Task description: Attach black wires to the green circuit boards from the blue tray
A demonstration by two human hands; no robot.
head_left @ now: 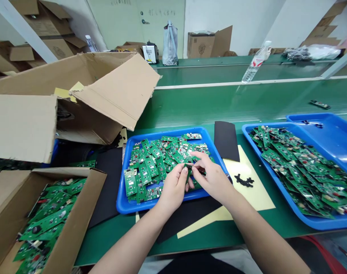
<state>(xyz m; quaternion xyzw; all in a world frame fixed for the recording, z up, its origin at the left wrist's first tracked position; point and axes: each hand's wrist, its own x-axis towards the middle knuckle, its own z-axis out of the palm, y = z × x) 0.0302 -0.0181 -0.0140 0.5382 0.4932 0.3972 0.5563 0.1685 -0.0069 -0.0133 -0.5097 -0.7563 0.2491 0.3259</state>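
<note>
My left hand (175,187) and my right hand (212,176) meet over the front of a blue tray (122,198) heaped with several green circuit boards (153,161). Both hands pinch one small green circuit board (188,170) between their fingertips, just above the pile. A small black part sits at the top of that board where the fingers meet. The left hand grips it from the left, the right from the right.
A second blue tray (318,222) of boards lies at right, another blue tray (333,133) behind it. Black die-cut pieces (244,180) rest on a yellow sheet (255,190). An open cardboard box (76,220) of boards stands at left, a bigger box (84,95) behind. A plastic bottle (255,62) stands on the conveyor.
</note>
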